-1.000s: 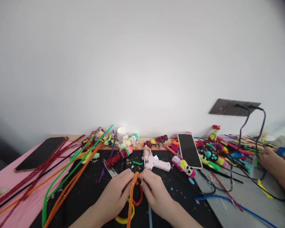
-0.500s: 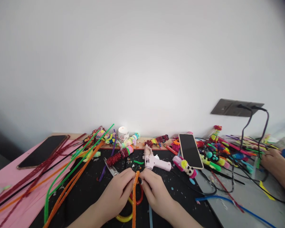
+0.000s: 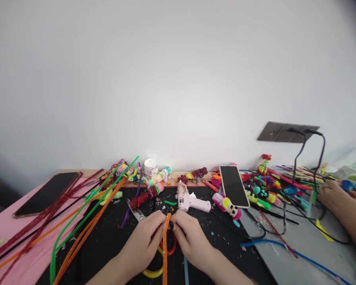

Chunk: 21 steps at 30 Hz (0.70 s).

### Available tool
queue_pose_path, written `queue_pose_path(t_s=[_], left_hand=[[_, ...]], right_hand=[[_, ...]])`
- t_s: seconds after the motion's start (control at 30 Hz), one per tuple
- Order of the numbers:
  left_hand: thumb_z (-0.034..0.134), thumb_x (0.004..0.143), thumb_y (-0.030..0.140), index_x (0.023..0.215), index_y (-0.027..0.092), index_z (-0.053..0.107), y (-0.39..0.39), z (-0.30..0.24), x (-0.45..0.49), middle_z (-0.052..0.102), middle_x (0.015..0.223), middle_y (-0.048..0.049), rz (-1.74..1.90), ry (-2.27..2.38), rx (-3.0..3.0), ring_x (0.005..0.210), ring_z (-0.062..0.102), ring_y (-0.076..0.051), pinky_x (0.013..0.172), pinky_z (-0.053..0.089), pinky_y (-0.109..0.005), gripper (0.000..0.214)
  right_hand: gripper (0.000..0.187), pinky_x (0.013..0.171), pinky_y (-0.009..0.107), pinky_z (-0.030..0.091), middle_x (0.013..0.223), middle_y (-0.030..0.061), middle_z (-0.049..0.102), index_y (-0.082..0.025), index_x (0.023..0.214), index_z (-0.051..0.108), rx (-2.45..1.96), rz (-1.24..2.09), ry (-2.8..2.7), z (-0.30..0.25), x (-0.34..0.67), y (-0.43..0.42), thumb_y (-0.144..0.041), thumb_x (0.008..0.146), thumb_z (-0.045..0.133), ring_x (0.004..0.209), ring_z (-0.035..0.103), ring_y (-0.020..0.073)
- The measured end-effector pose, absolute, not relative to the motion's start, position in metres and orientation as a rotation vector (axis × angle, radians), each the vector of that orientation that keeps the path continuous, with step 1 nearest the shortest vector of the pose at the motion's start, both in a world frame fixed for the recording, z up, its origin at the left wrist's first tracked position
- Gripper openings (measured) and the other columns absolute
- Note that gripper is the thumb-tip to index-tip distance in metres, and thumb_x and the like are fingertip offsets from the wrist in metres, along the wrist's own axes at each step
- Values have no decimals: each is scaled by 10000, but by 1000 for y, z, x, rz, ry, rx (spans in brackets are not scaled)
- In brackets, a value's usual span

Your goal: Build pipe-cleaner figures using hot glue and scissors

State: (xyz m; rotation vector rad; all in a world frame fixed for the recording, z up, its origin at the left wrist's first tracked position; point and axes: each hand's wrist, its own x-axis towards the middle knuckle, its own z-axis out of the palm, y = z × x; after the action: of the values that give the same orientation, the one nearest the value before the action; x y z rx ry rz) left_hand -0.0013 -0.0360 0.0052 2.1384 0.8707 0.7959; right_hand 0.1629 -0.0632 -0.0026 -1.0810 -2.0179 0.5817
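Note:
Between my two hands an orange pipe cleaner [image 3: 165, 253] hangs down toward the lower edge, its upper end pinched at my fingertips. My left hand [image 3: 146, 237] is closed on it from the left. From the right, my right hand [image 3: 191, 237] grips close to the same end, its fingertips partly hidden. Beneath them lie scissors with a yellow handle loop [image 3: 153, 273] and a red one [image 3: 172, 245]; their blades are partly covered by my left hand. Just beyond my hands rests a pale pink hot glue gun [image 3: 194, 202] on the black mat [image 3: 112, 237].
Green pipe cleaners [image 3: 86, 209] and dark red ones [image 3: 52, 209] spread over the pink sheet [image 3: 8, 233] with a phone [image 3: 47, 194]. Another phone [image 3: 234, 186] lies right of the glue gun. At far right, another person's hand [image 3: 339, 198] is near black cables [image 3: 295, 162].
The whole view has shifted slightly, so most things appear a little further left. My hands keep the same pinch on the orange pipe cleaner. The other person's hand holds something blue, now more visible.

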Motion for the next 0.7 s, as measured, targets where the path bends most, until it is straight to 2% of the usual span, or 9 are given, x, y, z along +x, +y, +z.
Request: queue_pose_path(t_s=[0.3,0.7], left_hand=[[310,914,193,774,194,479,-36,0,-2,540,767,-24,810,859,2113,700,507,-153,649,408,-255,220],[334,904,180,743,196,470,-36,8,-3,517,723,-8,772,895,2165,649,483,-141,598,393,-228,212]], right_hand=[[183,637,258,404,777,24,506,-194,820,465,-1074,590,-2007,-2,163,-62,-93,889,329,717,479,155],[176,623,255,389,774,17,505,-195,841,475,-1113,564,-2006,-5,165,-62,-85,880,344,709,479,150]])
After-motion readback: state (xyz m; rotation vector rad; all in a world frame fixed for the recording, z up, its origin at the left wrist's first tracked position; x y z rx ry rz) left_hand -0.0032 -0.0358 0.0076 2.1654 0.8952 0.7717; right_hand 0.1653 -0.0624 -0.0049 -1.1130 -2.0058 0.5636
